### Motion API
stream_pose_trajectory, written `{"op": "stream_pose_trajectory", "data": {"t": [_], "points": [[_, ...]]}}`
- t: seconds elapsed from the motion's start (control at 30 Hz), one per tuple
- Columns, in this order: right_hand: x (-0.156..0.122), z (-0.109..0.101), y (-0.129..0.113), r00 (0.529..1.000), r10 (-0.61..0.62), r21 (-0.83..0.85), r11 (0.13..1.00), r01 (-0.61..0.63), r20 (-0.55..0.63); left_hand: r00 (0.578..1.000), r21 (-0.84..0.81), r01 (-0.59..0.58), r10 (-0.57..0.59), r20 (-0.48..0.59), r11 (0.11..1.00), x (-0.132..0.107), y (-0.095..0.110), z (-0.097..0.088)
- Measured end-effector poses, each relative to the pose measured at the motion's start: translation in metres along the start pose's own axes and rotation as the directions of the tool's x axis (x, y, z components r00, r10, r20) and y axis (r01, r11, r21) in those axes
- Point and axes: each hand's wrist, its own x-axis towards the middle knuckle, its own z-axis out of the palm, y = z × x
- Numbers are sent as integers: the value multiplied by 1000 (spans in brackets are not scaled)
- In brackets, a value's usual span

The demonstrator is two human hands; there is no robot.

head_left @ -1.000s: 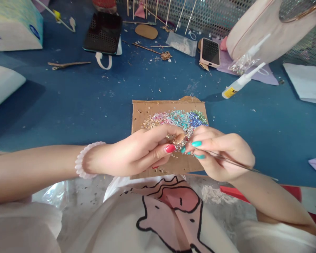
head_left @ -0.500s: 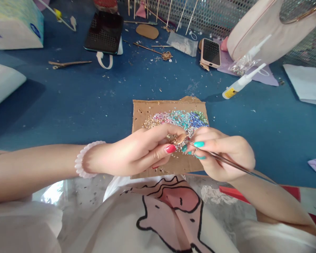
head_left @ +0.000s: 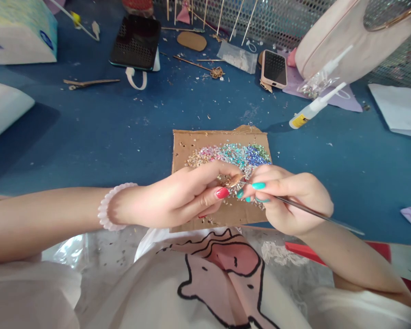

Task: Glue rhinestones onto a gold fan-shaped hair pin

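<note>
Between the thumb and fingers of my left hand (head_left: 188, 194) is a small gold-brown piece (head_left: 236, 180), partly covered by the fingertips. My right hand (head_left: 287, 196) is closed around a pair of thin dark tweezers (head_left: 303, 207), whose tips touch or nearly touch the gold-brown piece. Whether the tips carry anything is too small to tell. Below both hands lies a cardboard sheet (head_left: 183, 141), with heaps of tiny rhinestones (head_left: 234, 153) sorted by colour: pink, gold, turquoise, blue, green and silver.
A glue bottle (head_left: 303, 118) with a long nozzle lies to the right, by a phone (head_left: 274, 68). Farther back are a black device (head_left: 137, 41), a hairpin (head_left: 216, 72), a bag of white bits (head_left: 238, 57) and a pinkish case (head_left: 324, 41). A tissue box (head_left: 20, 36) stands back left.
The tweezers' two arms, visibly apart before, are now pressed together. My right hand has shifted very slightly; my left hand and the gold-brown piece have hardly moved.
</note>
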Motion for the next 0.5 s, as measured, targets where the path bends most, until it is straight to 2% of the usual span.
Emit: {"op": "stream_pose_trajectory", "data": {"t": [0.17,0.3,0.5], "points": [[0,1,0,1000,7,132,991,-6,-14,999,-17,27,-26,19,1000,-1,0,0],[0,2,0,998,52,178,983,-43,-46,999,-54,46,-46,13,997,-1,0,0],[-2,6,3,994,54,244,969,-29,-96,999,-43,33,-33,5,999,0,-1,0]]}}
